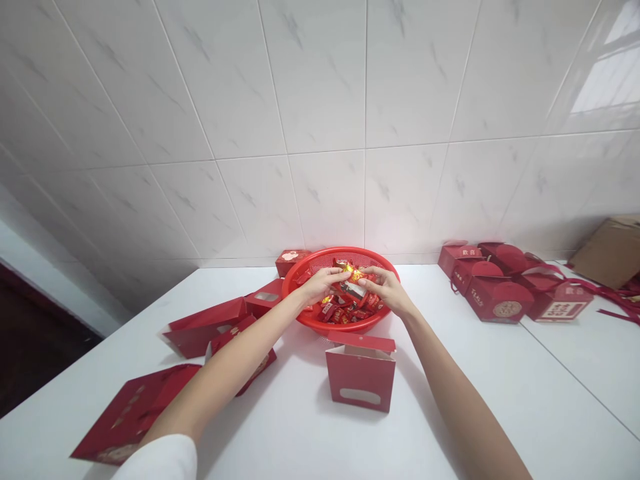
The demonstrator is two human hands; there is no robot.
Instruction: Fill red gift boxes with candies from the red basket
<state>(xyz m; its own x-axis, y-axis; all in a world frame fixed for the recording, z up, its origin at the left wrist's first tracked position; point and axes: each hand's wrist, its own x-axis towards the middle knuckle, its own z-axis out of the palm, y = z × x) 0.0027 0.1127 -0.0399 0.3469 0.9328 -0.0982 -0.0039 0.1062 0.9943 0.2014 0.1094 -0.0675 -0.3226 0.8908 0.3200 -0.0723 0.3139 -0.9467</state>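
Over a red plastic basket (340, 328) of wrapped candies (345, 310), my two hands come together. A shiny gold-wrapped candy (354, 274) sits between them. My left hand (323, 283) pinches its left side with thumb and fingers. On the other side, my right hand (385, 287) has its thumb and fingers closed on the candy's right end. Just in front of the basket stands a red gift box (360, 380) with its top flaps open and an oval window in its face.
Several red boxes lie under and beside my left forearm, among them a flattened one (135, 407). Behind the basket is a small red box (290, 261). At right are several closed boxes (500, 300), red ribbons (620, 313) and a brown carton (607, 253). A tiled wall (325, 193) backs the white table (295, 433).
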